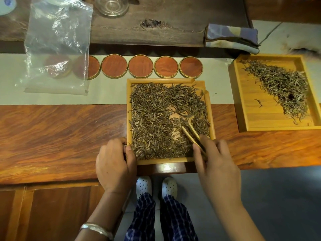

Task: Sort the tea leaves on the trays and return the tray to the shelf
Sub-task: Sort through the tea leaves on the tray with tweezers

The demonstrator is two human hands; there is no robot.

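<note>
A square bamboo tray (128, 101) sits at the near edge of the wooden table, covered with dark loose tea leaves (152, 122). My left hand (114, 164) grips the tray's near-left corner. My right hand (217, 164) holds bamboo tweezers (191, 132), whose tips rest among the leaves in the tray's right half, by a small bared patch. A second, larger bamboo tray (243, 101) lies to the right with a paler heap of tea leaves (281, 86) in its far right part.
Several round wood coasters (139, 66) line up behind the near tray. A clear plastic bag (57, 44) lies at the left, a folded cloth (231, 37) and a glass bowl (112, 6) farther back. My feet stand below the table edge.
</note>
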